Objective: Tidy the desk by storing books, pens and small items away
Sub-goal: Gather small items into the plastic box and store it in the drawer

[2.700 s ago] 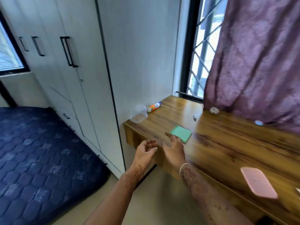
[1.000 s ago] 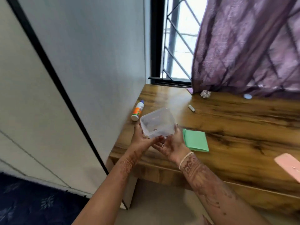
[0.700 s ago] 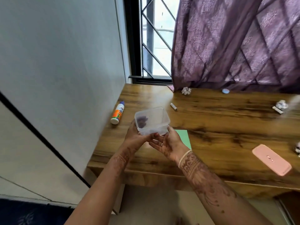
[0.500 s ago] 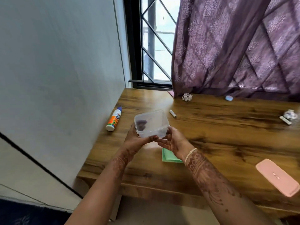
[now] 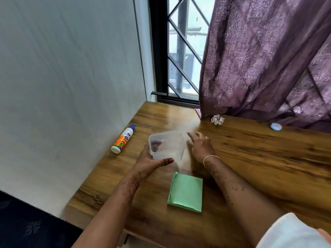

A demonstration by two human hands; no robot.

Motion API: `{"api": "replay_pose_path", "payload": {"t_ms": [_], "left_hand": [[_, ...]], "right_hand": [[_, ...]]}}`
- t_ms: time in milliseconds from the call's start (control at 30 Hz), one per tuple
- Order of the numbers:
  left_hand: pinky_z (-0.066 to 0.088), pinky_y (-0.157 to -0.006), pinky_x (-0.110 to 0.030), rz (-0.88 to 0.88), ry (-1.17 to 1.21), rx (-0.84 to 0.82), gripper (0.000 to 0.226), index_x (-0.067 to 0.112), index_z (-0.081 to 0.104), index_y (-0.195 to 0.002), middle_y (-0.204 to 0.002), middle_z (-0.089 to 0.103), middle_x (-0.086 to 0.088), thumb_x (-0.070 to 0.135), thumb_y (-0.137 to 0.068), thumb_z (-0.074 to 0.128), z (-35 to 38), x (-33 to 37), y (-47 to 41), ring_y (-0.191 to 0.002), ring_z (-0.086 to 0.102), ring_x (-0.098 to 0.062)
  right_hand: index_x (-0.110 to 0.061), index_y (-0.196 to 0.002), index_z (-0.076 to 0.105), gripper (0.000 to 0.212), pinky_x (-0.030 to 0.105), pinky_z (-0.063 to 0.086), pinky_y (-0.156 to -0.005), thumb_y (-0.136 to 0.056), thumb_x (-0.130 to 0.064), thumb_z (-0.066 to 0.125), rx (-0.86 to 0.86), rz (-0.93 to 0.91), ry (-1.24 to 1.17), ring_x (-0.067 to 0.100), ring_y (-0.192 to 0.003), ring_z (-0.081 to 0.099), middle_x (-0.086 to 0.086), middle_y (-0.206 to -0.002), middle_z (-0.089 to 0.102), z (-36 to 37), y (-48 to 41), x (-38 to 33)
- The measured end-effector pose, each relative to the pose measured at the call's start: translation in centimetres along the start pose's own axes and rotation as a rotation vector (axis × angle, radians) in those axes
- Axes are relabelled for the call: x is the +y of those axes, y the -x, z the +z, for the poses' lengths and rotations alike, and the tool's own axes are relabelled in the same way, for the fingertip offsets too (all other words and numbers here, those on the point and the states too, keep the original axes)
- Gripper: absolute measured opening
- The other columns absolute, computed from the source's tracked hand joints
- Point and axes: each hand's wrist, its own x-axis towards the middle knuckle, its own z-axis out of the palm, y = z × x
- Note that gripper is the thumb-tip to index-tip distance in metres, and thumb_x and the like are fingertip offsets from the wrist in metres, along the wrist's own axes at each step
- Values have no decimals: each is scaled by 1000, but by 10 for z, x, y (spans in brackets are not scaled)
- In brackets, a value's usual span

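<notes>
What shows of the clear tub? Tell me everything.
The tub is a small, square, round-cornered box of cloudy clear plastic, lidless and roughly upright over the left end of the desk. The left hand grips its near-left side, thumb along the front wall. A dark shape shows through its left wall, unidentifiable. The right hand hovers just right of it; contact unclear.

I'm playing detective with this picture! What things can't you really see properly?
All head view:
- Dark blob inside the clear tub, held by the left hand: blurred through plastic.
- Right hand: motion-blurred; what its fingertips reach is unclear.
- Pink thing: mostly hidden under the curtain.
- Glue bottle: label too small to read.
</notes>
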Motion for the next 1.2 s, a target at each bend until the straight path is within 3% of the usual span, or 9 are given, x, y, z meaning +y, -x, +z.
{"api": "replay_pose_path", "payload": {"t_ms": [267,367,467,567,667,800,933,1067,1200], "left_hand": [[51,-99,-33,-14,-30,23,74,15,54,-124,-126,60,0,8,-60,90,6,-6,-9,-120,56,-13],[50,-101,-36,-17,-45,20,75,16,54,-124,-127,59,-1,9,-59,91,9,-7,-16,-121,55,-14],[50,-100,-37,-9,-47,-18,73,13,52,-123,-126,58,-4,6,-61,90,13,-4,-25,-120,55,-17],[49,-101,-39,-14,-62,-90,76,13,47,-125,-128,54,-5,8,-62,89,20,0,-34,-121,52,-19],[53,-84,-20,-4,-67,-143,73,11,42,-125,-128,51,-6,2,-67,85,31,3,-42,-113,54,-16],[53,-61,-12,-21,-13,-257,65,11,39,-123,-102,53,6,-7,-74,76,48,13,-48,-84,58,-2],[58,-77,-26,21,-59,-359,67,16,40,-123,-116,50,1,-1,-72,80,65,18,-52,-95,60,-11],[54,-59,-17,25,-26,-464,66,16,39,-125,-109,51,8,-7,-75,76,85,20,-47,-88,59,-10],[59,-75,-28,64,-24,-522,72,20,41,-121,-119,56,-4,-3,-67,82,107,19,-47,-100,63,-16]], "right_hand": [[-14,-114,62,29,36,46,-85,-95,-8,40,54,-127,213,33,-106,56,13,-111,60,-8,-14,3],[-16,-112,61,26,31,46,-81,-87,-11,54,48,-3,-75,30,-101,59,11,-108,60,-15,-17,5],[-20,-108,62,27,30,52,-74,-83,-12,61,233,117,-428,23,-84,66,5,-96,68,-33,-15,1],[-13,-97,69,16,12,48,-61,-81,-13,70,392,144,-630,9,-72,63,0,-86,70,-57,-7,-8],[-12,-89,70,11,17,53,-60,-79,-15,75,382,101,-686,9,-66,66,-4,-75,69,-73,4,-20],[-16,-83,70,14,25,55,-67,-75,-24,79,242,28,-361,10,-70,66,-2,-77,71,-84,18,-28],[-18,-87,71,16,28,54,-73,-76,-28,78,210,88,-50,19,-86,66,2,-92,72,-91,34,-25],[-18,-89,69,12,30,49,-71,-80,-25,74,210,186,123,27,-92,65,7,-97,71,-98,52,-19],[-15,-96,68,11,33,49,-72,-85,-16,68,237,265,215,28,-95,65,8,-101,70,-101,69,-10]]}}
